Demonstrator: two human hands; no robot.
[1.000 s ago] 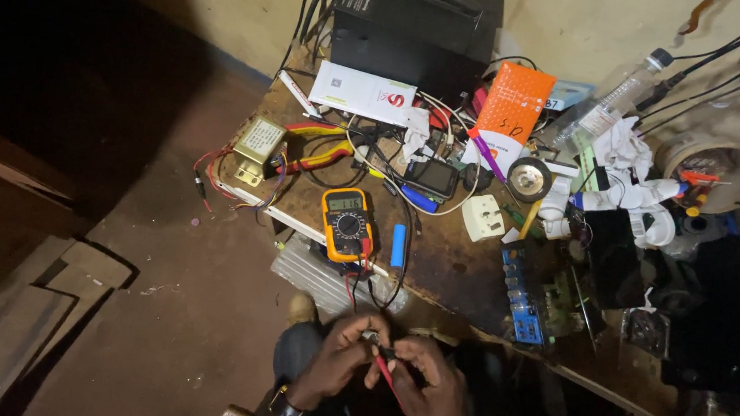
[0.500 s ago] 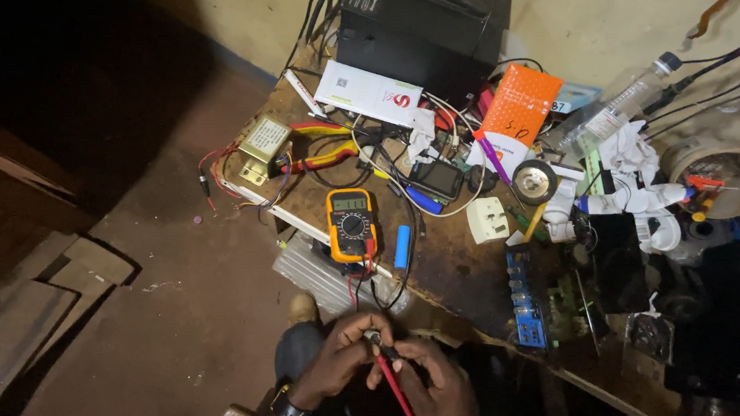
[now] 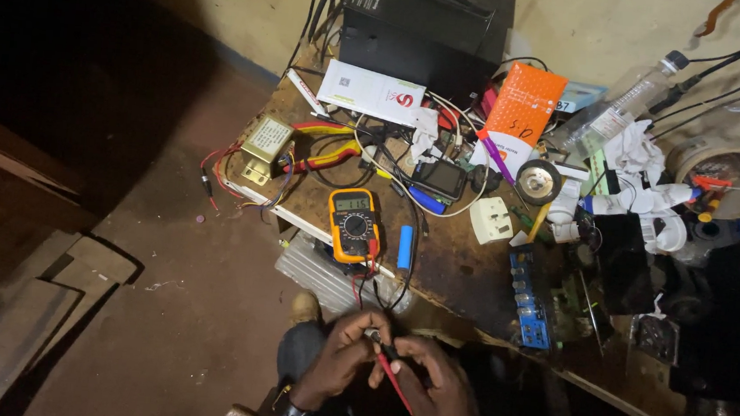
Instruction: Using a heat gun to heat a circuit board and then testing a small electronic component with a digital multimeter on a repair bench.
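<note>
Below the near edge of the cluttered table [image 3: 462, 268], the left hand [image 3: 342, 355] and right hand [image 3: 435, 389] meet, fingers pinching a red test probe [image 3: 392, 377] and a small part too tiny to identify, just near of the orange multimeter [image 3: 353, 224] and blue battery [image 3: 405, 247].

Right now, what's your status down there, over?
Both hands pinched together, fingers on a small part and red probe. Yellow multimeter on cluttered bench. Nothing blocking.
</note>
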